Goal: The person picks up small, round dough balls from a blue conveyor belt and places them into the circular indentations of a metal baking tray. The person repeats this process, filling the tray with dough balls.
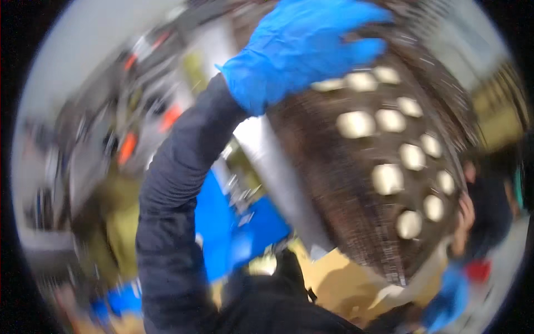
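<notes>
My left hand [311, 47], in a blue glove, reaches over the upper end of a dark brown surface [311, 150]. Its fingers are stretched out, thumb apart, and nothing shows in them. Rows of pale, round pieces like dough [387, 178] lie on that surface; the hand covers part of the top row. At the lower right is my right hand [448, 298], also blue-gloved, below the surface's near end. Motion blur smears its fingers. Beside it shows a small red thing [478, 271]; whether the hand touches it I cannot tell.
Another person's bare hand [464, 217] is at the right edge of the brown surface. A pale metal-like strip [289, 172] runs along its left side. Blue flat surfaces [222, 228] lie left of that, over a tan floor [334, 278]. Blurred machinery with orange parts [128, 147] stands far left.
</notes>
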Action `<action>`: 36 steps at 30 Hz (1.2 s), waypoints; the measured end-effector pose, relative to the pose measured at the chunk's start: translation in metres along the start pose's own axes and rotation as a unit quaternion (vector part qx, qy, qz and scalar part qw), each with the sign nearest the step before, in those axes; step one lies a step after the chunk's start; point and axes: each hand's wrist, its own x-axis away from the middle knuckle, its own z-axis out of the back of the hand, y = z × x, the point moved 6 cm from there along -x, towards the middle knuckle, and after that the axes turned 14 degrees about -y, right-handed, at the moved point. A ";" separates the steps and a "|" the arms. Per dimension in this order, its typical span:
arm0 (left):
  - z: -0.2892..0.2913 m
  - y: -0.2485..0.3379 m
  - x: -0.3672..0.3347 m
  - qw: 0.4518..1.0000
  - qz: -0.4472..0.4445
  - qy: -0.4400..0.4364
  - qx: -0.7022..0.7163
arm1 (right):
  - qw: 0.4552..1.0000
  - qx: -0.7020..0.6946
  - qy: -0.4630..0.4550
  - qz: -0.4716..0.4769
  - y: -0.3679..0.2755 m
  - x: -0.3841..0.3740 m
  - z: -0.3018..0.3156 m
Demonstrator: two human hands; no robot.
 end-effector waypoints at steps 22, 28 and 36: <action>0.291 0.259 1.269 0.410 0.905 0.096 -0.059 | 0.775 0.117 -0.415 0.463 -0.103 0.458 -1.073; 0.300 0.289 1.211 0.411 0.854 0.318 -0.034 | 0.724 -0.142 -0.649 0.184 -0.083 0.504 -1.078; 0.270 0.301 1.210 0.421 0.779 0.401 0.236 | 0.816 0.097 -0.562 0.096 -0.050 0.420 -1.000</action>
